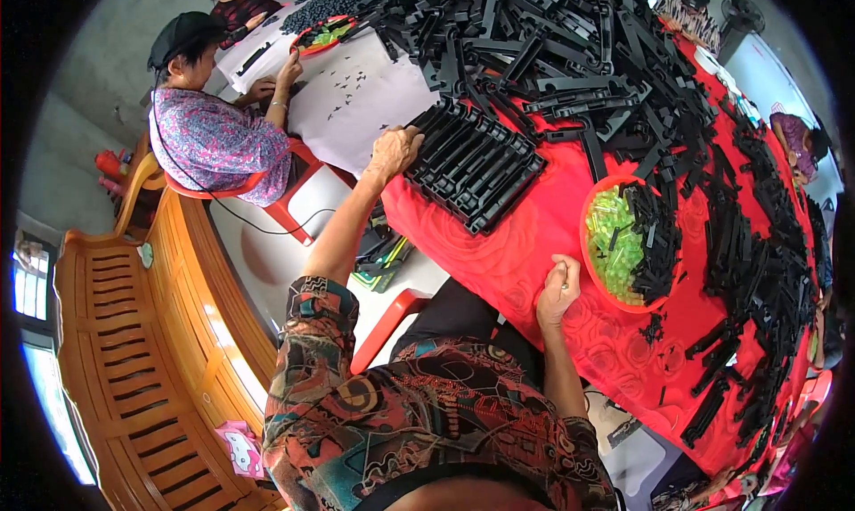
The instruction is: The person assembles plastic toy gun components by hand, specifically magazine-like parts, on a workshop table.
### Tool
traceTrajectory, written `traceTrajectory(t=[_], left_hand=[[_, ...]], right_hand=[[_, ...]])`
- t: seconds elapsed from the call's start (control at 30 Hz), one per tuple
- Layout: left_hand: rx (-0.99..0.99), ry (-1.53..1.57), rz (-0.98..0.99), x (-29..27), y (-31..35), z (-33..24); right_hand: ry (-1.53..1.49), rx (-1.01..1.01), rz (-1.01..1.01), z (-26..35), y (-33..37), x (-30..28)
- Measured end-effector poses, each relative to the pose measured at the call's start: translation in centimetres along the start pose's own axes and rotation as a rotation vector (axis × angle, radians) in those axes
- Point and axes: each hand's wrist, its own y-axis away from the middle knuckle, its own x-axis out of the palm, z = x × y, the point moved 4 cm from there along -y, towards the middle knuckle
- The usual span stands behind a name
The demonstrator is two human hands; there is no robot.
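Note:
A row of long black plastic parts (476, 168) lies side by side on the red cloth in front of me. My left hand (394, 151) is at its left end, fingers curled against the outermost part. On the cloth to the right, my right hand (559, 290) rests closed, with a ring on one finger; whether anything is inside it is hidden. Just beyond that hand is an orange-red basin (588, 266), holding small translucent yellow-green pieces (613, 239) on one side and small black pieces (655, 235) on the other.
A large heap of black parts (534, 39) covers the far table. More black strips (757, 270) line the right side. A person in a patterned shirt (218, 141) sits at left by a white sheet (343, 92) with scattered small dark pieces. A wooden bench (134, 359) stands behind.

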Motion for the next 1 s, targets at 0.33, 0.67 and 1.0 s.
traceTrajectory(t=[0.33,0.67,1.0], left_hand=[[0.107,0.077,0.061,1.8,-0.7,1.2],[0.221,0.163,-0.415,-5.9,3.9,-9.2],[0.717,0.614,-0.067,0.2,17.3,-24.3]], right_hand=[[0.109,-0.042,0.019,1.9,-0.3,-0.1],[0.057,-0.183,-0.038,11.3,-0.7,-6.3],[0.718,-0.132,-0.457,4.5,-5.2,-23.0]])
